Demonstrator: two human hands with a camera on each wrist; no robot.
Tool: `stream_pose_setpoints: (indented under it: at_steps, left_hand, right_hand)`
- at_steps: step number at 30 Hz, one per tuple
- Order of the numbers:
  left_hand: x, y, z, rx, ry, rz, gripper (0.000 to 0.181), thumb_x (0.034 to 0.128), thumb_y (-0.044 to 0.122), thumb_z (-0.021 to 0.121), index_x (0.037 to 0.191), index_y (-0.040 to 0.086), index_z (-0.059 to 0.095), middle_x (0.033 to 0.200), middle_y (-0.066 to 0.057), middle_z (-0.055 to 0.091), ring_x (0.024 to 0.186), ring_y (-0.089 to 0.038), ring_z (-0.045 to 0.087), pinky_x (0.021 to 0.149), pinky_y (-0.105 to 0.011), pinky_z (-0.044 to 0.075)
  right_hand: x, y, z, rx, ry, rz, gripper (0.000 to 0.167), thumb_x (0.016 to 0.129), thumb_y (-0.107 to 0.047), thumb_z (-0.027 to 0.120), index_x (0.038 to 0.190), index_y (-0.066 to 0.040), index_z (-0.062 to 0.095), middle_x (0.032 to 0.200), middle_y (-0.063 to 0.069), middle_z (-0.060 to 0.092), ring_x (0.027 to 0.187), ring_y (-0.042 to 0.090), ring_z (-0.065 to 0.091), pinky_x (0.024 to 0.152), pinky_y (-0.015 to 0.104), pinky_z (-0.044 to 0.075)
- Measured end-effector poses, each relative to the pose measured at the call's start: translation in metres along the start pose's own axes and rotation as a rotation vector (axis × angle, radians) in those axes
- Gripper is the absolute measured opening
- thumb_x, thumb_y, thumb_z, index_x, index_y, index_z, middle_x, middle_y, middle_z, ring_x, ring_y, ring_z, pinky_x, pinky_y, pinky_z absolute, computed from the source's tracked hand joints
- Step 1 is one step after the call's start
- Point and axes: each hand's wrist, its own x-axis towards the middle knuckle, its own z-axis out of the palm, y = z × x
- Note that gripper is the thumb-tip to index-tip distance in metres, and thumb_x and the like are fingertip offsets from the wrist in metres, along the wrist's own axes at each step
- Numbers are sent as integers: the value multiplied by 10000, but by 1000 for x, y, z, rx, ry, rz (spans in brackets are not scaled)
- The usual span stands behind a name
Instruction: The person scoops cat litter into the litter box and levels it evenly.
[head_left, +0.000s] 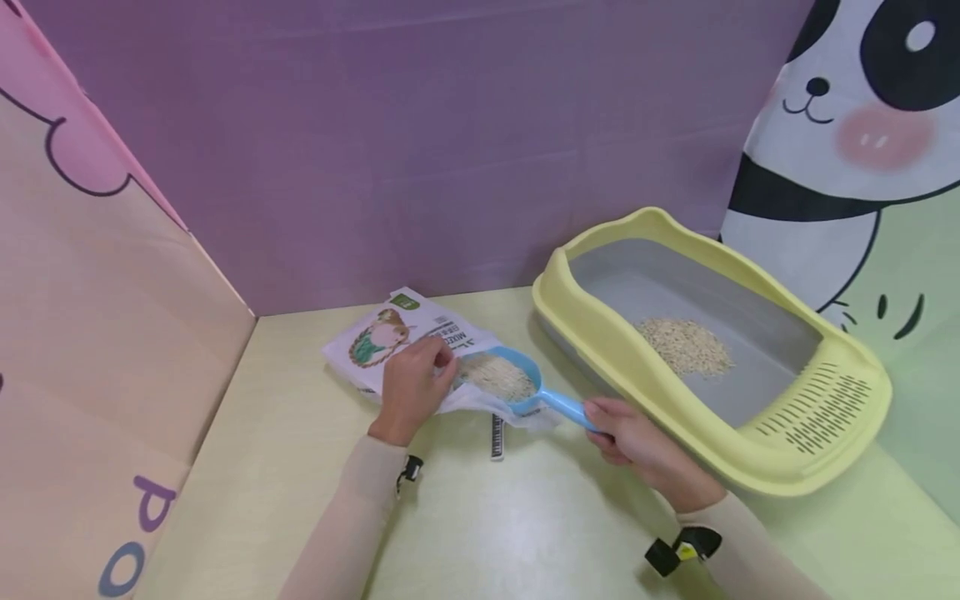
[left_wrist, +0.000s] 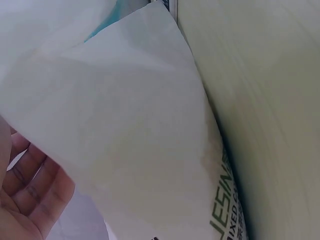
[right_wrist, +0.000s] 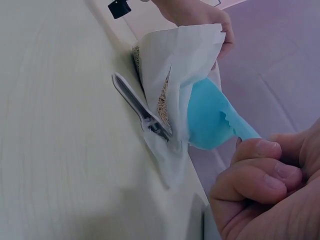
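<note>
So the right hand [head_left: 637, 442] had its fingers wrapped snugly round the end of the blue scoop [head_left: 566, 407]'s handle, with the bowl out past the fingertips, sitting in the open mouth of the white bag [head_left: 375, 342] and heaped with pale pellets [head_left: 498, 377]. The left hand [head_left: 420, 379] was at that same opening, just beside the bowl, thumb and bent fingers pinching the bag's edge, scoop itself out of their grip. Right by the right hand stood a yellow-rimmed tray [head_left: 637, 375], a pellet pile [head_left: 686, 346] on its grey floor.
</note>
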Motion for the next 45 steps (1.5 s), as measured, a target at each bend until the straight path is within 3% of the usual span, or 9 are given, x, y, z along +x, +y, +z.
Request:
stream_pose_setpoints:
  at_steps: [9, 16, 21, 26, 33, 39, 45]
  left_hand:
    - [0, 1, 1, 3, -10, -17, 134, 829, 100, 796, 804, 90, 665, 741, -35, 701, 608, -153, 616, 561, -295, 513]
    - [0, 0, 1, -3, -14, -18, 137, 825, 82, 797, 803, 90, 662, 744, -38, 703, 611, -156, 618, 559, -292, 513]
    - [0, -1, 2, -9, -13, -14, 130, 825, 80, 794, 810, 87, 665, 747, -42, 704, 620, -160, 622, 565, -288, 516]
    - [-1, -2, 3, -10, -22, -17, 106, 842, 79, 773, 822, 87, 669, 760, -40, 708, 628, -158, 628, 573, -287, 524]
    - [-2, -2, 4, -15, -16, -13, 107, 841, 84, 761, 811, 92, 659, 741, -35, 692, 617, -154, 611, 559, -285, 506]
    - [-2, -3, 4, -6, -10, -14, 116, 833, 71, 774, 814, 89, 661, 742, -35, 694, 615, -152, 613, 560, -281, 508]
    - [-1, -4, 5, -17, -17, -17, 119, 828, 68, 784, 820, 88, 667, 754, -35, 703, 626, -157, 629, 577, -279, 522]
  right_hand:
    - [-21, -3, -12, 11, 14, -14, 311, 1109, -293, 396, 856, -119, 449, 619, -73, 365, 487, 46, 281, 461, 186, 242]
    - [-43, -16, -26, 85, -46, -119, 296, 1113, -279, 388, 876, -134, 488, 634, -94, 378, 490, 126, 181, 468, 376, 77]
    - [-57, -36, -46, 128, -61, -178, 271, 1117, -253, 378, 916, -176, 542, 663, -111, 446, 522, 189, 163, 482, 388, 77]
    - [-65, -56, -74, 158, -83, -270, 306, 1129, -237, 311, 982, -148, 564, 672, -86, 472, 547, 245, 149, 481, 395, 74]
    - [-63, -84, -118, 282, -22, -298, 329, 1119, -235, 343, 933, -86, 569, 684, -36, 535, 571, 234, 149, 529, 362, 84]
    - [-52, -99, -150, 435, 70, -267, 212, 1104, -209, 394, 988, -73, 508, 677, -13, 451, 608, 167, 122, 536, 275, 86]
    - [-43, -99, -170, 512, 181, -222, 165, 1091, -249, 432, 1087, -86, 462, 667, -7, 331, 569, 120, 173, 509, 248, 125]
